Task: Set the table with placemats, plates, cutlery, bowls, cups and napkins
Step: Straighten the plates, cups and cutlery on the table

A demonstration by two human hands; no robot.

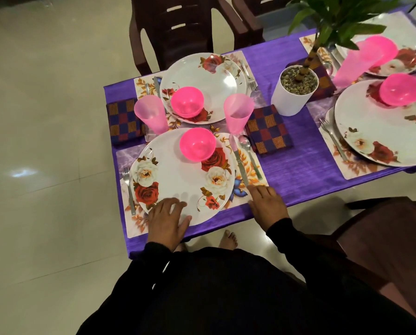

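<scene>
A white rose-patterned plate (178, 180) lies on the near floral placemat (252, 175), with a pink bowl (197, 145) on its far rim. My left hand (168, 220) rests with loose fingers on the plate's near edge. My right hand (266, 201) lies flat on the placemat's near right corner, fingertips at the end of a knife (239, 163). A spoon (250, 153) lies beside the knife, a fork (129, 189) left of the plate. A pink cup (237, 116) and a checked napkin (268, 129) stand beyond.
A second setting (202, 88) with bowl, cup (151, 116) and napkin (124, 122) lies across the purple cloth. A white plant pot (295, 93) stands mid-table. More plates and pink bowls sit at right (380, 124). Dark chairs (178, 30) stand at the far side and near right.
</scene>
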